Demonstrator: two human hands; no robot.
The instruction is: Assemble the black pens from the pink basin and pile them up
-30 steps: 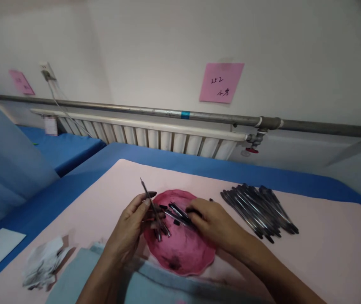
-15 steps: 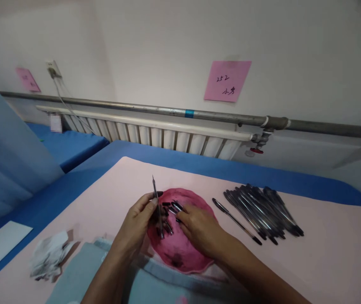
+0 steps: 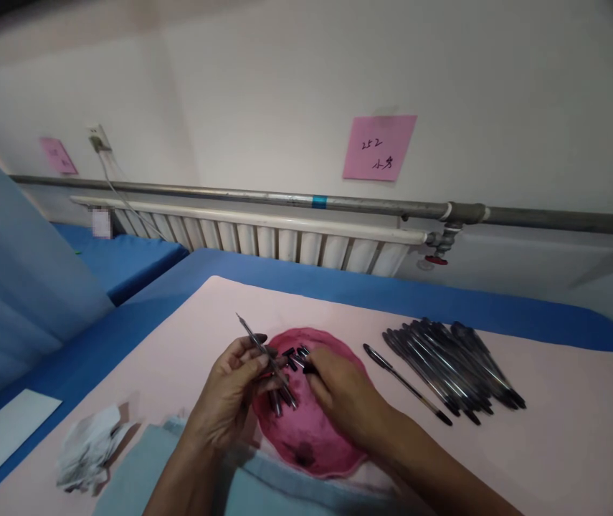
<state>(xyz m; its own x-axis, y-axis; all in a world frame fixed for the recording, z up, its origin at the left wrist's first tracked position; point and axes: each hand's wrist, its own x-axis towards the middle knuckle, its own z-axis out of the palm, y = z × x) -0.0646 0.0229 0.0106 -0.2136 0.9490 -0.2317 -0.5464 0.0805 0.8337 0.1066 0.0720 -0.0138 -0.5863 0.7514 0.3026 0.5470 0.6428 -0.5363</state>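
My left hand (image 3: 231,394) is closed around an uncapped pen (image 3: 249,332), its metal tip pointing up and to the left. More clear pen barrels (image 3: 286,395) show below its fingers; whether they are gripped or lie in the dish I cannot tell. Small black pen parts (image 3: 290,356) are between the hands. My right hand (image 3: 346,398) has its fingers pinched at a black pen cap (image 3: 309,368), partly hidden by the fingers. Both hands are over a pink, wavy-rimmed dish (image 3: 333,466) with dark ink stains.
Several capped pens (image 3: 440,365) lie in a pile to the right, with a single pen (image 3: 408,383) beside it. Crumpled white tissue (image 3: 91,451) is at the left, near a white sheet (image 3: 8,437). A radiator (image 3: 263,240) and pipe run behind the table.
The pen in my left hand has tipped over to the left from nearly upright. My right fingers remain at the black parts over the dish. The whole view has shifted slightly.
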